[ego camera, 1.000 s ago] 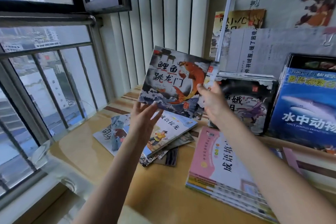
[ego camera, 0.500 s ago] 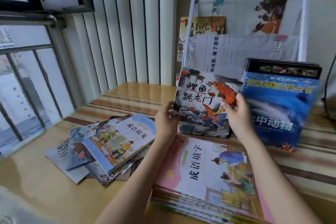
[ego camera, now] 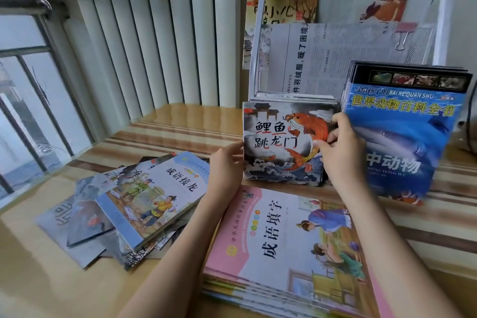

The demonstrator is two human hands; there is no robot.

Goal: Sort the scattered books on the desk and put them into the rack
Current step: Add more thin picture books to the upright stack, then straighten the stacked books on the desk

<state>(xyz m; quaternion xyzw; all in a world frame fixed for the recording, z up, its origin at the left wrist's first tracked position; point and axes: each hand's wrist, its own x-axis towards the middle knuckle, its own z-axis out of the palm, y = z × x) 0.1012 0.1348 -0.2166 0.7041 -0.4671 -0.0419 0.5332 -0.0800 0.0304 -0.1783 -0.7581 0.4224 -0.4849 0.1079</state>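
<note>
The carp picture book [ego camera: 278,142] stands upright at the front of a row of thin books leaning at the foot of the white wire rack [ego camera: 258,41]. My left hand [ego camera: 227,165] rests against its left edge. My right hand [ego camera: 340,147] grips its right edge, fingers on the cover. A blue animal encyclopedia [ego camera: 410,137] leans just right of it. A pink-covered stack of books [ego camera: 278,248] lies flat in front. A scattered pile with a light-blue book [ego camera: 152,199] on top lies to the left on the desk [ego camera: 38,279].
Newspapers with binder clips [ego camera: 348,59] and a yellow book [ego camera: 281,10] fill the rack's upper tiers. White vertical blinds [ego camera: 154,33] hang behind the desk. A barred window [ego camera: 31,100] runs along the left.
The carp book went from mid-air over the desk, right and down, to standing in front of the row at the rack's foot. Both hands moved with it.
</note>
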